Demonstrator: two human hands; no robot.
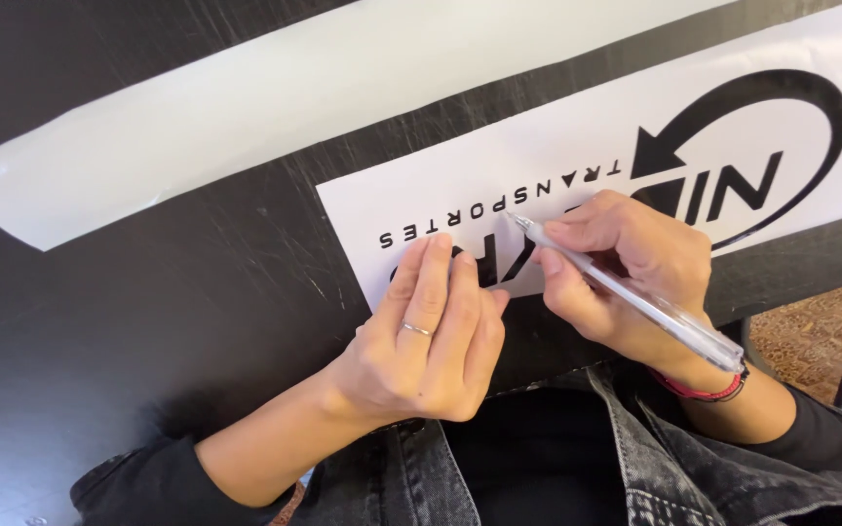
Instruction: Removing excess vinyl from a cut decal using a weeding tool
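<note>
Left hand: the left hand lay flat, fingers stretched out and gripping nothing, pressing down the near left corner of the white vinyl sheet
Right hand: the right hand was clenched around a clear pen-shaped tool, tip aimed far-left at the black lettering just beside the left fingertips
Doing it well: in my judgement the tip wanted a low angle and light pressure, with the flat hand kept close to the working point so the sheet could not creep
Vinyl sheet: long white strip running from centre to far right, black block letters and a black circular arrow printed on it
Backing strip: a glossy white strip lay far left, well apart, its left end curling up
Table: a scratched black table lay under both strips
</note>
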